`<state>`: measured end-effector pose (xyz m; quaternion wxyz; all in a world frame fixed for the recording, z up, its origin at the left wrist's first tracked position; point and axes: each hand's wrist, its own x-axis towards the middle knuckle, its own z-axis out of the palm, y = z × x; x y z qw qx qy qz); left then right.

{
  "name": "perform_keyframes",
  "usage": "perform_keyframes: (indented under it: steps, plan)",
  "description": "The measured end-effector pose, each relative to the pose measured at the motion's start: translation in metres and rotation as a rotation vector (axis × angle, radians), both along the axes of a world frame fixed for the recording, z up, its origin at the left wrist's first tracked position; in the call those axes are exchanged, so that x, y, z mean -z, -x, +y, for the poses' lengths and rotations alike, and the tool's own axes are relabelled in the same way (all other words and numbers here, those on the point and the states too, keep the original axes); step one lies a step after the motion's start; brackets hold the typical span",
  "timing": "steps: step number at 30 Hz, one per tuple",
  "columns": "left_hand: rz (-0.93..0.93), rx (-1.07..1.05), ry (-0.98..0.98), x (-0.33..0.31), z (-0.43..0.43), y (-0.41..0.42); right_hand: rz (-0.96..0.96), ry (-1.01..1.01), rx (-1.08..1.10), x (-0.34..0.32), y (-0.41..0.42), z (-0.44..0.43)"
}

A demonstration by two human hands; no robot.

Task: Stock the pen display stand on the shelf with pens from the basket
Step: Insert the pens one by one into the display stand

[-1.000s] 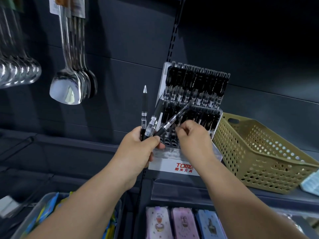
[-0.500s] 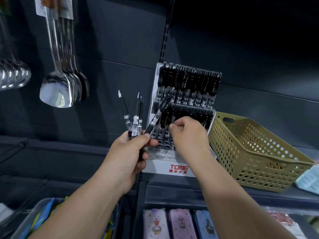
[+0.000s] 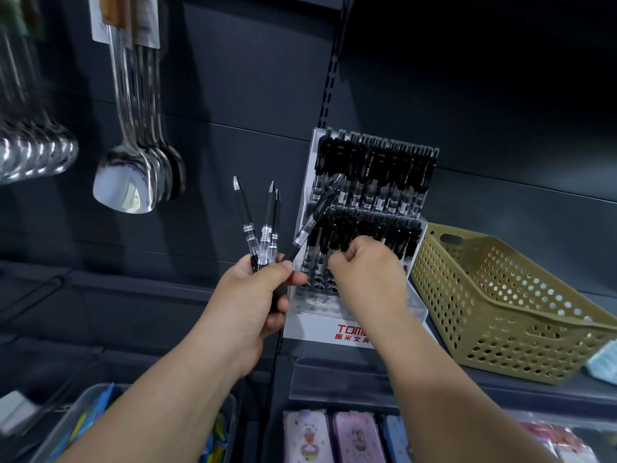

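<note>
Stocking looks well along. The pen display stand point(image 3: 322, 325) sits on the shelf point(image 3: 521, 396), with its back and middle tiers packed with black pens, while the front rows show open holes point(image 3: 317, 284).

The left hand point(image 3: 253, 295) grips a small bunch of black pens point(image 3: 265, 235) just left of the stand, fingers wrapped round their lower ends. Three point up, tip first, and a fourth pen point(image 3: 309, 230) leans right across the stand's left edge.

The right hand point(image 3: 365, 272) is down at the middle tier with its back toward the camera, fingers curled in against the pens there. The hand itself hides whether they pinch a pen or only press one home, so I cannot tell. The tan perforated basket point(image 3: 500, 295) stands on the same shelf, just right of the stand.

The step in hand appears to be seating one pen in its hole. The next move probably calls for the right hand to draw a pen from the left hand's bunch and turn it tip down. It would then lower the pen straight into a free front hole without knocking the neighbouring pens askew.
</note>
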<state>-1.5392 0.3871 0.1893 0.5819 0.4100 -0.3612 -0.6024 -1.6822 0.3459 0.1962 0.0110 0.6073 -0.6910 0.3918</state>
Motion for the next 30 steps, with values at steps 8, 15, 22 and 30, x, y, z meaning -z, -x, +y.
perform_keyframes:
  steps: [8, 15, 22, 30]
  plan:
    - [0.018, -0.015, -0.006, 0.001, -0.002, -0.005, 0.097, -0.025, 0.000, 0.002, 0.000, 0.002]
    - [0.001, 0.010, -0.011, 0.002, 0.002, -0.003, 0.030, -0.091, -0.075, -0.011, 0.006, 0.010]
    - [-0.053, 0.091, 0.021, 0.001, -0.001, 0.007, -0.760, -0.230, -0.527, -0.035, -0.002, 0.042]
    - [-0.197, 0.121, 0.052, 0.005, 0.004, 0.012, -0.712, -0.124, -0.435, -0.036, 0.013, 0.045]
